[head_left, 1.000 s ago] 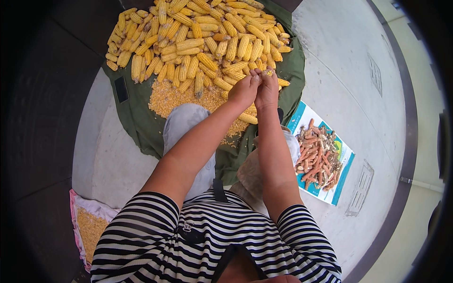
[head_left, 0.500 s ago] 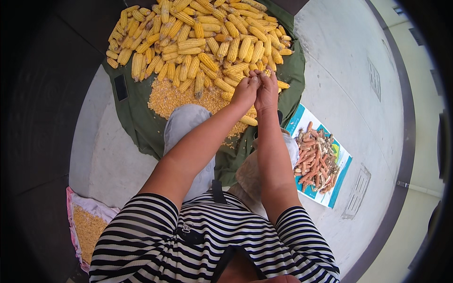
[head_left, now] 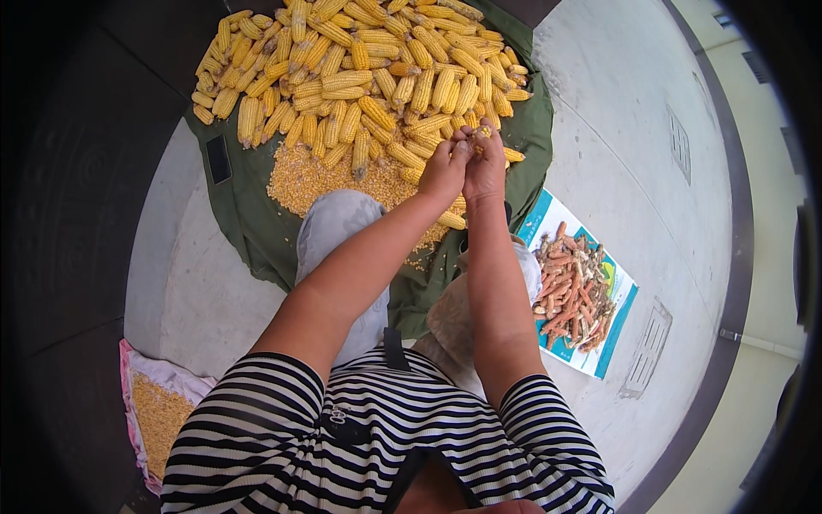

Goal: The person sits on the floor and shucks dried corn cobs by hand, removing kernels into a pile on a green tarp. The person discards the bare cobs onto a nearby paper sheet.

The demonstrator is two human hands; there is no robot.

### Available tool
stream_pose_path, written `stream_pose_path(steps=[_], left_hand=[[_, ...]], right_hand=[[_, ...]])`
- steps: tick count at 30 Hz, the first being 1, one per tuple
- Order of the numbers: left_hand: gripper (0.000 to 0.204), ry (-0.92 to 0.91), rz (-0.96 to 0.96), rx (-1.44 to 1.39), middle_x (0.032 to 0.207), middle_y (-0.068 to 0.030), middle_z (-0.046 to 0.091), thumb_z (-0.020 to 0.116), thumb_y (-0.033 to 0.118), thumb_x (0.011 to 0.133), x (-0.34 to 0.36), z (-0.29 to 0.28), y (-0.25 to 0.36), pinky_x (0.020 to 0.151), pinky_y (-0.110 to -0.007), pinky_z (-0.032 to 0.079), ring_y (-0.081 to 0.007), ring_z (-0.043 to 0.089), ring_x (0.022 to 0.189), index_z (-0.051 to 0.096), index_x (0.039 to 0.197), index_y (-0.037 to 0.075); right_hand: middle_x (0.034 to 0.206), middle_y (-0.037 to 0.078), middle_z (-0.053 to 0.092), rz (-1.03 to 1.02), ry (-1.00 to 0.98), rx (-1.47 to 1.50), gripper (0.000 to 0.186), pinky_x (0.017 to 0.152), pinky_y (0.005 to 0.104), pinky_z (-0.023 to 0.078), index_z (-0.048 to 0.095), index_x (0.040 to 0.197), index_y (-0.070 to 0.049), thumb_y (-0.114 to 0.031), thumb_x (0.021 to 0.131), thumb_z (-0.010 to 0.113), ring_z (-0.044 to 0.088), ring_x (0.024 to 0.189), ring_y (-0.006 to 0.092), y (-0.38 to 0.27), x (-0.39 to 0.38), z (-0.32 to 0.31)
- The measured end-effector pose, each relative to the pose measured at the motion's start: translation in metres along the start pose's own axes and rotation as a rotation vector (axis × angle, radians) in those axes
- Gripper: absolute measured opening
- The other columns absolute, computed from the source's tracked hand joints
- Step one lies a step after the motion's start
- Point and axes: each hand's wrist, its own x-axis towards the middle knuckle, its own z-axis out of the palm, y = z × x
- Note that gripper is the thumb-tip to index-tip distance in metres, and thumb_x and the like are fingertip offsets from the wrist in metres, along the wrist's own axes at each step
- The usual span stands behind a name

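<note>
A partly visible corn cob [head_left: 485, 132] with yellow kernels is held between my two hands, above the near right part of a large heap of dried corn cobs [head_left: 360, 77]. My right hand [head_left: 485, 167] is closed round it, the cob's tip poking out at the top. Pressed close against it from the left, my left hand [head_left: 447, 170] has its fingers bent onto the cob, and they hide much of it. Below and left of the hands, loose kernels [head_left: 317, 176] lie spread on a dark green cloth [head_left: 248, 231].
On my right, a white and teal sheet [head_left: 606, 355] carries a pile of stripped reddish cobs [head_left: 569, 287]. A dark flat phone-like object [head_left: 219, 159] rests on the cloth's left side. At lower left is a pink-edged cloth [head_left: 175, 374] with more kernels [head_left: 158, 415]. My knees border the cloth.
My hands stay together on the cob, with only a slight shift of the left hand and fingers. The heap and the pile of stripped cobs look the same.
</note>
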Motion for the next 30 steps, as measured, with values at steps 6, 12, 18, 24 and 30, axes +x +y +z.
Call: stream_pose_path(steps=[6, 12, 18, 24, 30], left_hand=[[0.048, -0.067, -0.042, 0.08, 0.101, -0.0208, 0.068, 0.045, 0.046, 0.096, 0.001, 0.001, -0.009, 0.084, -0.044, 0.05, -0.0369, 0.065, 0.098, 0.06, 0.11, 0.002], [0.045, -0.062, 0.019, 0.321, 0.097, -0.0167, 0.066, 0.045, 0.041, 0.099, -0.017, 0.0, 0.006, 0.079, -0.035, 0.048, -0.0257, 0.063, 0.088, 0.058, 0.11, -0.001], [0.043, -0.018, -0.053, 0.017, 0.097, -0.0145, 0.066, 0.047, 0.038, 0.099, -0.005, 0.005, -0.021, 0.076, -0.032, 0.048, -0.0209, 0.062, 0.086, 0.058, 0.109, -0.002], [0.042, -0.027, -0.097, 0.015, 0.088, -0.0107, 0.064, 0.049, 0.037, 0.099, -0.006, 0.003, -0.016, 0.07, -0.034, 0.047, -0.0172, 0.059, 0.077, 0.06, 0.106, -0.003], [0.043, -0.02, -0.003, 0.101, 0.075, -0.0061, 0.059, 0.049, 0.041, 0.098, -0.008, 0.012, -0.025, 0.058, -0.031, 0.045, -0.0155, 0.054, 0.063, 0.06, 0.094, -0.001]], right_hand=[[0.093, 0.015, 0.058, -0.001, 0.068, -0.033, 0.033, 0.075, 0.037, 0.053, 0.047, 0.121, 0.001, -0.007, 0.09, 0.05, 0.059, 0.082, 0.0246, 0.0, 0.009, -0.01], [0.083, 0.012, 0.056, -0.006, 0.178, -0.175, 0.017, 0.065, 0.0353, 0.053, 0.05, 0.106, 0.0, -0.005, 0.091, 0.054, 0.055, 0.066, 0.0202, 0.0, 0.013, -0.016], [0.086, 0.015, 0.059, 0.118, 0.195, -0.026, 0.017, 0.066, 0.0379, 0.052, 0.052, 0.104, -0.003, -0.018, 0.096, 0.051, 0.057, 0.07, 0.0233, 0.0, 0.009, -0.008], [0.087, 0.015, 0.06, 0.105, 0.228, -0.04, 0.017, 0.064, 0.0385, 0.052, 0.054, 0.105, -0.003, -0.016, 0.094, 0.05, 0.057, 0.071, 0.024, -0.001, 0.007, -0.003], [0.084, 0.015, 0.06, 0.041, 0.184, -0.246, 0.015, 0.063, 0.0379, 0.052, 0.053, 0.101, -0.001, -0.014, 0.093, 0.053, 0.057, 0.067, 0.0225, 0.002, 0.025, -0.033]])
